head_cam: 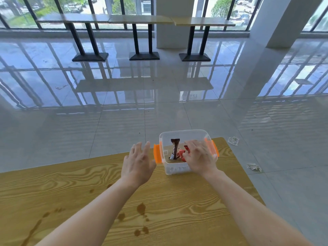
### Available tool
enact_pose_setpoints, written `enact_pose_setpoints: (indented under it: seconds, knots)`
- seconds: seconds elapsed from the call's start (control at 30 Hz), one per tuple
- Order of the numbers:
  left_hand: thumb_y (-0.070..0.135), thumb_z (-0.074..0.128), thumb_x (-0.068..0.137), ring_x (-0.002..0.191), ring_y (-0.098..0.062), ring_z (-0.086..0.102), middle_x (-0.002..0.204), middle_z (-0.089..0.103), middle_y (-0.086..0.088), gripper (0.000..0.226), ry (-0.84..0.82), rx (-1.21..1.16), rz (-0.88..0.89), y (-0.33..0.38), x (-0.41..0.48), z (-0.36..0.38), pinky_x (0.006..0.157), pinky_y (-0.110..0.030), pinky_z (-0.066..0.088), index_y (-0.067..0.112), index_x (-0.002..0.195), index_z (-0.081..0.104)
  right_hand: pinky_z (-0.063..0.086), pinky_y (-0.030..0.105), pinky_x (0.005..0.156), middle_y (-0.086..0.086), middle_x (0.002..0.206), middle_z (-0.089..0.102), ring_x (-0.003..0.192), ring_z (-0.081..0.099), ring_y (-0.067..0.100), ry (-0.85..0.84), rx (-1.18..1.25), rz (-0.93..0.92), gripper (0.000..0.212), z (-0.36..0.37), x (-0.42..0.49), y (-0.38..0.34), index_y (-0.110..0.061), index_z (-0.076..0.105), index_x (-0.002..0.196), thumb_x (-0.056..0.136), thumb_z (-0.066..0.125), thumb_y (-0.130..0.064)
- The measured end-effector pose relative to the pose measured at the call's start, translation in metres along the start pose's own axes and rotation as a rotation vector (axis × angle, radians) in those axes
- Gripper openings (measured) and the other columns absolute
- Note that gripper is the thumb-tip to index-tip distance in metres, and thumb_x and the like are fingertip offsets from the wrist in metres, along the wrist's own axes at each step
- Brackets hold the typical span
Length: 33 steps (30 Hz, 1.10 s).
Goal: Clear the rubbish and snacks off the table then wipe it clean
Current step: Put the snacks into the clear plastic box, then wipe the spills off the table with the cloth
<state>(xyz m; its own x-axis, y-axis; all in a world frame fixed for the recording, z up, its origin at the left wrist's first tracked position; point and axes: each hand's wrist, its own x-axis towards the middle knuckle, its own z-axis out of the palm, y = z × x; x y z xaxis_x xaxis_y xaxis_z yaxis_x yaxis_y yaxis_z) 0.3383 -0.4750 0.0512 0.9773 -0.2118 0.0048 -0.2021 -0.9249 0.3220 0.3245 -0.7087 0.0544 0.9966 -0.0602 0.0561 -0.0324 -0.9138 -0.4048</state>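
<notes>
A clear plastic box with orange latches stands near the far right corner of the wooden table. Inside it, a brown snack bar wrapper stands upright beside red snack packets. My right hand reaches down into the box, with thumb and fingers closed around a red packet. Just left of the left latch, my left hand hovers with its fingers spread and nothing in it. Brown liquid stains mark the near part of the table.
Two crumpled clear wrappers lie on the glossy tiled floor beyond the table's right edge. Several high tables on black pedestal legs stand far off by the windows, beside a white pillar.
</notes>
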Motion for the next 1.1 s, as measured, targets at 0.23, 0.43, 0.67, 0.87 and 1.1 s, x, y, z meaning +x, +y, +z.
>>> enact_pose_setpoints:
  seconds: [0.23, 0.43, 0.67, 0.87, 1.1]
  knots:
    - [0.048, 0.044, 0.095, 0.149, -0.030, 0.011, 0.160, 0.018, -0.013, 0.071, 0.083, 0.176, 0.014, -0.046, -0.053, -0.032, 0.117, -0.049, 0.025, 0.021, 0.153, 0.013, 0.044, 0.041, 0.101, 0.005, 0.133, 0.057, 0.123, 0.050, 0.030, -0.028, -0.015, -0.166, 0.048, 0.010, -0.016, -0.064, -0.013, 0.051, 0.135, 0.093, 0.064, -0.031]
    - [0.050, 0.043, 0.094, 0.150, -0.030, 0.008, 0.161, 0.015, -0.012, 0.073, 0.131, 0.182, -0.069, -0.098, -0.103, -0.063, 0.118, -0.055, 0.021, 0.023, 0.154, 0.012, 0.043, 0.043, 0.101, 0.003, 0.141, 0.053, 0.131, 0.044, 0.029, -0.032, -0.026, -0.270, 0.059, 0.026, -0.032, -0.130, -0.014, 0.044, 0.145, 0.093, 0.065, -0.035]
    - [0.051, 0.045, 0.093, 0.150, -0.029, 0.007, 0.162, 0.016, -0.010, 0.074, 0.168, 0.166, -0.178, -0.177, -0.171, -0.094, 0.118, -0.055, 0.019, 0.025, 0.154, 0.014, 0.037, 0.038, 0.110, 0.002, 0.145, 0.050, 0.135, 0.040, 0.026, -0.074, -0.016, -0.382, 0.060, 0.062, -0.060, -0.219, -0.015, 0.043, 0.147, 0.094, 0.064, -0.035]
    - [0.053, 0.044, 0.092, 0.150, -0.028, 0.007, 0.162, 0.015, -0.009, 0.074, 0.169, 0.166, -0.328, -0.263, -0.241, -0.116, 0.119, -0.053, 0.017, 0.026, 0.154, 0.013, 0.034, 0.035, 0.111, 0.003, 0.148, 0.048, 0.136, 0.038, 0.025, -0.140, 0.014, -0.502, 0.060, 0.112, -0.092, -0.319, -0.013, 0.043, 0.147, 0.094, 0.064, -0.034]
    - [0.052, 0.045, 0.093, 0.150, -0.029, 0.010, 0.161, 0.019, -0.012, 0.073, 0.150, 0.176, -0.499, -0.368, -0.322, -0.126, 0.118, -0.053, 0.019, 0.022, 0.154, 0.019, 0.032, 0.035, 0.112, 0.000, 0.150, 0.044, 0.138, 0.035, 0.023, -0.293, 0.055, -0.600, 0.059, 0.188, -0.126, -0.437, -0.016, 0.039, 0.150, 0.097, 0.059, -0.035]
